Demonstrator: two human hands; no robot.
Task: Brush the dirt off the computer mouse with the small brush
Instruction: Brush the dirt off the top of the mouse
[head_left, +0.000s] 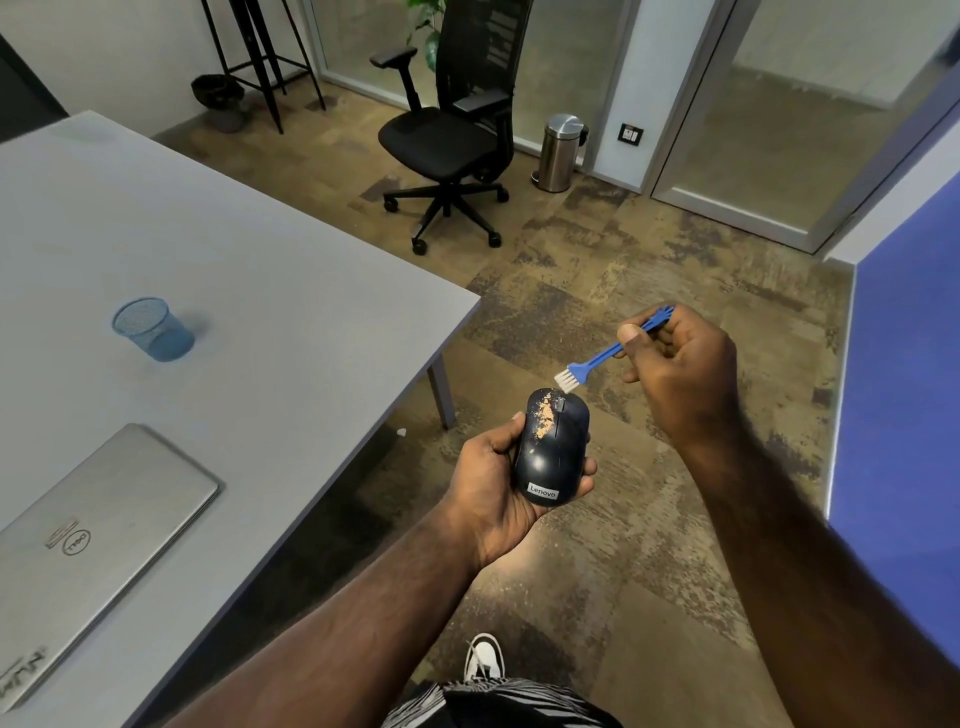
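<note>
My left hand grips a black computer mouse from below, over the floor to the right of the table. A patch of tan dirt lies on the mouse's left button, beside the scroll wheel. My right hand pinches the blue handle of a small brush. The brush's white bristles point down and hover just above the front right tip of the mouse; whether they touch it I cannot tell.
A grey table fills the left, with a closed silver laptop and a blue mesh cup on it. A black office chair and a steel bin stand on the floor beyond. A blue partition is at right.
</note>
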